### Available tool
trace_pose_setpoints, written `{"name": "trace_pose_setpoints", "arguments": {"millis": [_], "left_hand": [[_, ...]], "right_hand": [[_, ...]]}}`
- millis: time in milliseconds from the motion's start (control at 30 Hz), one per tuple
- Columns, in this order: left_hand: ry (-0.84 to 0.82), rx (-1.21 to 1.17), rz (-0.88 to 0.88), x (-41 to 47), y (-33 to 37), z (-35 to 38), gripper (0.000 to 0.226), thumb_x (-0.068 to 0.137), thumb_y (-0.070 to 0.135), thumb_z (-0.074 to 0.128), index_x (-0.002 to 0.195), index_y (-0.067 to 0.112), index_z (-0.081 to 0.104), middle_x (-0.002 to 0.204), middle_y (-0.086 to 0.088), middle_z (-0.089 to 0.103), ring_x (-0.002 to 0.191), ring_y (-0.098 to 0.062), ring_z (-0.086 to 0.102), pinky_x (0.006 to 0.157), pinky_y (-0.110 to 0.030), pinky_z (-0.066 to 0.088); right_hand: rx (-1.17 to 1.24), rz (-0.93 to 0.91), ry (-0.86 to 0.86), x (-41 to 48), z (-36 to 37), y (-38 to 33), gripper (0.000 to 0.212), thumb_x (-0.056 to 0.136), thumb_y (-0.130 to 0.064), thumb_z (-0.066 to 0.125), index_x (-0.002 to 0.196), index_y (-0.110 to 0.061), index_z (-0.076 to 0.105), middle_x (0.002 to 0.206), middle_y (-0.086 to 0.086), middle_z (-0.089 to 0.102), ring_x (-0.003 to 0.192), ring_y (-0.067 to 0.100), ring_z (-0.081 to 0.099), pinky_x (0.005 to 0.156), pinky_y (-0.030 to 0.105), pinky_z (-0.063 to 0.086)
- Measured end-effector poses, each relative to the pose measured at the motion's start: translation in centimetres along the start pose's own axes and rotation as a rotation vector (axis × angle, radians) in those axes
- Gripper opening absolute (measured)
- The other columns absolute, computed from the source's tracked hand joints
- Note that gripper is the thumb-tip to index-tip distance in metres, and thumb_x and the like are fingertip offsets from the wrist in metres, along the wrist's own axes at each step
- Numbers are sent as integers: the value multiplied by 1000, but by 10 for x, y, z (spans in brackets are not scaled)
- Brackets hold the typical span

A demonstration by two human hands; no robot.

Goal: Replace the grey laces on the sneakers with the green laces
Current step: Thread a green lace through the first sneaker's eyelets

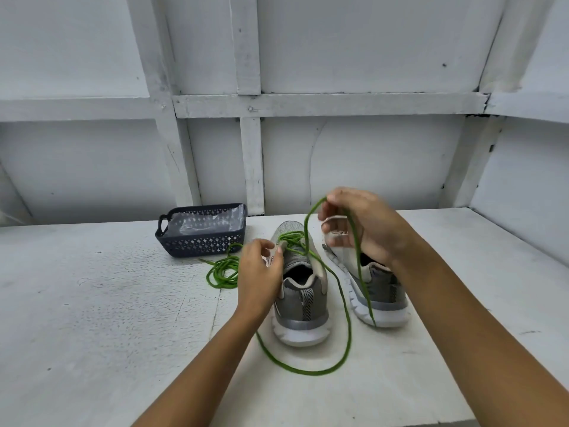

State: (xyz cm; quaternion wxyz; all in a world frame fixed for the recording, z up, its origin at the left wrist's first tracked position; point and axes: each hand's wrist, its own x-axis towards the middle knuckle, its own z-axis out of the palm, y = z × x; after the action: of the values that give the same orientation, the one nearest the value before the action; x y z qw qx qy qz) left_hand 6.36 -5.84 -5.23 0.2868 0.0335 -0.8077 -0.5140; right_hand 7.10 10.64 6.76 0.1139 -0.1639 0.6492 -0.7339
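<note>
Head view: two grey sneakers stand on a white table point(92, 303), heels toward the camera. The left sneaker point(303, 303) sits upright with a green lace point(348, 328) crossing its front eyelets. The right sneaker point(381, 291) leans on its side, sole turned toward its mate.

The right hand point(360, 223) hangs raised above the right sneaker's toe, fingers curled, thumb and forefinger pinching the green lace at the top of a loop. From that pinch one strand drops to the left sneaker's eyelets. The other falls past the wrist, across the right sneaker's heel, then sweeps along the table in front of the left sneaker.

The left hand point(260, 272) holds the left sneaker's upper from its left side, fingers curled, thumb tip just beside the laced eyelets.

More green lace lies coiled point(223, 269) left of that hand, near a dark basket point(201, 241) holding clear plastic; whether it is the same lace I cannot tell.
</note>
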Motion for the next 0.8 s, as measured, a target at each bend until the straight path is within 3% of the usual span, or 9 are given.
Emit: {"name": "trace_pose_setpoints", "arguments": {"millis": [100,200,333,400,500,667,800], "left_hand": [[-61,-44,67,0,20,-8,14,93,23,56,88,14,65,74,10,60,72,-7,55,64,-20,41],[-375,-238,35,-5,51,-14,26,98,25,47,97,13,71,56,16,57,55,6,50,57,-13,37],[-647,-365,28,-9,67,-15,24,95,28,53,103,12,69,60,13,52,56,-3,45,57,-14,36],[-675,-510,-37,-8,70,-19,27,98,22,48,99,2,68,59,10,51,52,-6,38,50,-14,31],[-712,-631,-120,-3,75,-25,30,98,22,41,95,8,68,61,7,52,51,-7,35,49,-19,26],[-730,-485,-89,5,75,-23,13,92,10,56,88,6,68,52,6,41,48,-6,34,45,-15,26],[-585,-578,-170,22,72,-21,14,93,8,54,86,6,67,53,8,54,46,-6,36,43,-18,25]], "right_hand": [[293,64,192,18,11,-14,27,95,-14,43,70,-10,53,58,2,51,45,11,49,42,17,44],[503,70,279,35,22,-26,30,94,-12,41,65,-9,50,55,4,50,42,11,49,43,15,45],[595,56,302,50,34,-30,30,93,-10,39,65,-9,49,44,2,50,35,11,50,42,15,45],[591,51,319,54,35,-27,29,93,-9,39,66,-8,49,44,2,50,35,11,49,41,16,45],[603,48,350,56,31,-23,29,92,-8,39,65,-7,49,49,5,50,37,12,49,41,17,46],[617,37,370,60,25,-17,29,92,-8,37,66,-6,49,53,6,50,42,14,50,42,19,48],[355,123,316,57,11,-3,30,98,-20,33,83,-4,54,72,11,55,65,21,57,60,31,51]]}}
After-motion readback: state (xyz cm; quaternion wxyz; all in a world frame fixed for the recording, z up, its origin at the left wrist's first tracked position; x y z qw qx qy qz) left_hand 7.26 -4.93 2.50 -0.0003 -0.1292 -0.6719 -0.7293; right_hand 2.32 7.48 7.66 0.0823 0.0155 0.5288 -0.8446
